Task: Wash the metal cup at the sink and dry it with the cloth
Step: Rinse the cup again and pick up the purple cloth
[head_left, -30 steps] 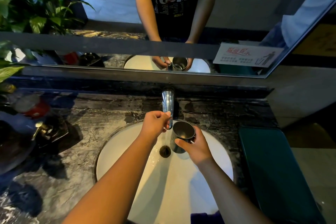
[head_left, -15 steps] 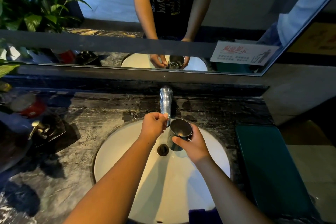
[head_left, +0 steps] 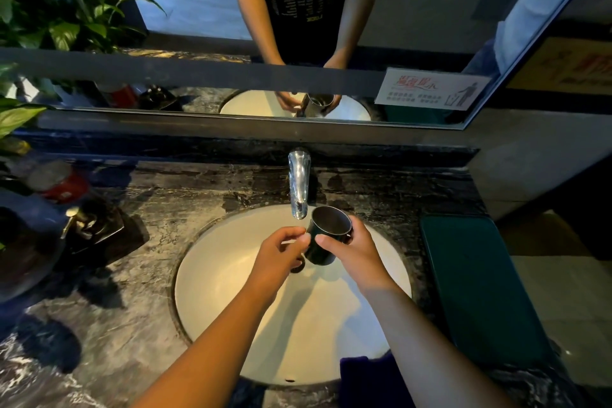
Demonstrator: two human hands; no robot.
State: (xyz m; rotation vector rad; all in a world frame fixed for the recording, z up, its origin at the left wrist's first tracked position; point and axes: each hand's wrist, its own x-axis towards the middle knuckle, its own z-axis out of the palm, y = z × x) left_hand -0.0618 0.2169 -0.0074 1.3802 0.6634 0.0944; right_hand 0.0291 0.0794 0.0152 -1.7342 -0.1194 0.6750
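The metal cup (head_left: pixel 326 235) is held over the white sink basin (head_left: pixel 225 291), just right of the chrome tap spout (head_left: pixel 299 185), its mouth tilted up toward me. My right hand (head_left: pixel 354 255) grips the cup from the right side, thumb on its front. My left hand (head_left: pixel 281 255) is at the cup's left side, fingers curled and touching its wall. No water stream is visible. A dark purple cloth (head_left: pixel 371 381) lies on the counter edge at the basin's near right.
Dark marble counter (head_left: pixel 149 275) surrounds the basin. A dark green tray (head_left: pixel 480 285) lies to the right. A red-labelled can (head_left: pixel 59 182), a soap dish with a brass piece (head_left: pixel 89 225) and plant leaves (head_left: pixel 49 3) are at left. A mirror (head_left: pixel 414 10) runs behind.
My left hand dropped from the tap spout to the cup's left side. The water stream seen a second ago is gone. The cup stayed by the spout in my right hand.
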